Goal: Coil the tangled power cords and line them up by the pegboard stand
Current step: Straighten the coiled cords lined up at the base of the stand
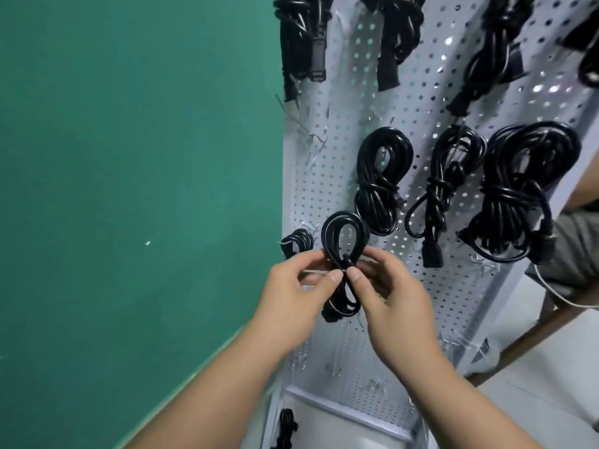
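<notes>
Black power cord [331,244], wound into a figure-8 bundle, sits just below the middle of the view, held in front of a white pegboard stand [421,102]. The left hand [291,299] reaches in from 7 o'clock and the right hand [395,296] from 5 o'clock. Each hand pinches the bundle's narrow waist between thumb and curled fingers, and the 2 thumb tips almost meet on the wrap. 1 loop of the bundle rises toward 12 o'clock. A shorter loop and a plug [330,314] hang toward 6 o'clock.

From the held bundle, 3 hanging coils [377,189] lie in a row on the board between 1 and 3 o'clock, each tied at its middle. A small coil [296,243] hangs just beside the bundle at 9 o'clock, partly hidden by the left fingers. More dark bundles [398,34] hang along the board's top edge at 12 o'clock. Bare metal hooks stick out between them.

A green wall [129,157] fills the whole left half. At 6 o'clock, by the stand's white base [340,429], lies another black cord [287,426]. At 3 o'clock, another person's leg in grey shorts [577,247] shows at the edge.
</notes>
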{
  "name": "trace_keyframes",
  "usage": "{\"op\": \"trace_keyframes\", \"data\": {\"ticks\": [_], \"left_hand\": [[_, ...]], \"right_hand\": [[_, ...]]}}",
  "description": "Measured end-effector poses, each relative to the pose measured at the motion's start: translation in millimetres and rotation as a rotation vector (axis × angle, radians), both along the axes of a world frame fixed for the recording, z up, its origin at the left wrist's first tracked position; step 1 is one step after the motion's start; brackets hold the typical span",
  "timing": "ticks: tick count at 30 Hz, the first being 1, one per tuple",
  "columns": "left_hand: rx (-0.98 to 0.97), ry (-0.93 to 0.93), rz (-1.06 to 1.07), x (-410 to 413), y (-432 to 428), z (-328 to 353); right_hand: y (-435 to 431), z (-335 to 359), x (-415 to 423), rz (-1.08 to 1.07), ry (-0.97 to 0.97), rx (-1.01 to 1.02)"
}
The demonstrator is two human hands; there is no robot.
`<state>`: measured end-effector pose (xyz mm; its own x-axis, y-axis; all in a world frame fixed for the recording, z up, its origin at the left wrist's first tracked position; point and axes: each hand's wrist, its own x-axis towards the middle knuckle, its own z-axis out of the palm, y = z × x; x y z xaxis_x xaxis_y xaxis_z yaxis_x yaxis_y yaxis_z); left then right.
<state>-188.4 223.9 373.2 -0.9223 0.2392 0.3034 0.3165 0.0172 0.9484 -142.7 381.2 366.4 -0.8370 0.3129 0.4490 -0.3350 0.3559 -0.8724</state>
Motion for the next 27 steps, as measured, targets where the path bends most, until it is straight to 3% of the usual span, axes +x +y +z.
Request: {"op": "trace_keyframes", "data": {"ticks": [6,22,27], "left_hand": [[0.081,-0.083,0.066,-16.4,13.2,4.2],[-0.171,-0.136,0.08,-34.9,40.6,-28.8],[-0.124,-0.118,0.107,-32.0,41.1,-29.4]], "right_hand": [[-3.4,4.4,-28.1,-0.051,-0.003,-0.025],[16.2,-29.4,-30.7,-0.156,-0.118,0.18],[20.8,-25.9,-30.7,-0.105,-0.129,0.099]]}}
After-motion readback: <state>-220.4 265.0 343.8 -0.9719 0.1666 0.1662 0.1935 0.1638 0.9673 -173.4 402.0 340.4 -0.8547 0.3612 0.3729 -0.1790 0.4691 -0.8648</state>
